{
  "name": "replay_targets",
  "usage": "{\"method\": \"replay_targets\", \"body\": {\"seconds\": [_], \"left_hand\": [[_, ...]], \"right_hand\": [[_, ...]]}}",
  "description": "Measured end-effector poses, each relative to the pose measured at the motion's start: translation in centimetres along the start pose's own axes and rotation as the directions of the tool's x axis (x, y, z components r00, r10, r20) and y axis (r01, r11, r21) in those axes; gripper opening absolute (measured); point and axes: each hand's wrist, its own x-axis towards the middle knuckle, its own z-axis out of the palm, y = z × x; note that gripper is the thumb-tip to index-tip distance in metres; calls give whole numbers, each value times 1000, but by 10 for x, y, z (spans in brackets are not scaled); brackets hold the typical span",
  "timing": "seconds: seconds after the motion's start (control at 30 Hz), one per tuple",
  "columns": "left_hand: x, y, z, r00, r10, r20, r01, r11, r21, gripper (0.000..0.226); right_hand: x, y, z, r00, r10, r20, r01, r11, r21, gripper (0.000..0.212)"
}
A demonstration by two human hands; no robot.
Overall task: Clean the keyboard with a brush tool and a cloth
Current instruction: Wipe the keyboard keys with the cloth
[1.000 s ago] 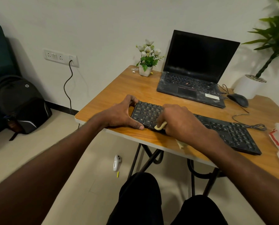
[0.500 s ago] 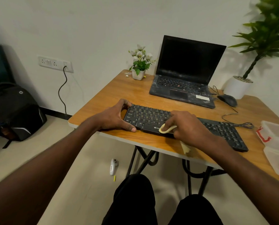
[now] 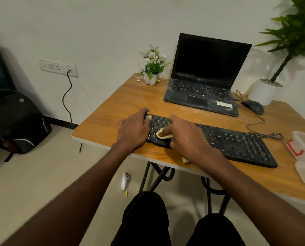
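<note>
A black wired keyboard [image 3: 237, 144] lies across the front of the wooden table [image 3: 123, 103]. My left hand [image 3: 133, 129] clasps its left end, thumb on the far edge and fingers over the near corner. My right hand [image 3: 185, 137] presses a pale yellow cloth [image 3: 163, 134] onto the keys near the left end; a corner of the cloth pokes out under my wrist. A white brush tool [image 3: 124, 181] lies on the floor below the table.
A dusty open laptop [image 3: 201, 93] sits behind the keyboard, with a mouse [image 3: 252, 107] to its right and a small flower pot [image 3: 151, 78] to its left. Clear plastic containers [image 3: 304, 153] stand at the table's right edge. A backpack [image 3: 15, 119] rests on the floor, left.
My right hand slid the cloth right along the keyboard's front, then back left onto the keys beside my left hand. My left hand shifted its grip over the keyboard's left end.
</note>
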Motion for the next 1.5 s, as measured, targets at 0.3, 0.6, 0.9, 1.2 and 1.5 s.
{"method": "replay_targets", "body": {"seconds": [0.3, 0.6, 0.9, 1.2, 1.5], "left_hand": [[-3, 4, 0, 1000, 11, -1, -11, 1000, 3, 42], [-3, 7, -1, 1000, -1, 5, 1, 999, 36, 40], [-8, 13, 0, 1000, 25, -9, -24, 996, 87, 37], [-7, 12, 2, 999, 39, -18, -37, 995, 90, 39], [-5, 9, 4, 999, 41, 0, -41, 993, 109, 41]], "right_hand": [[-24, 30, -16, 976, 213, -42, -214, 977, -11, 24], [0, 7, 0, 985, 133, -112, -134, 991, -4, 34], [-34, 33, -6, 969, 214, -120, -227, 968, -108, 42], [-58, 55, -12, 918, 348, -191, -373, 921, -115, 32], [-32, 12, 2, 986, 116, -120, -122, 992, -40, 40]]}}
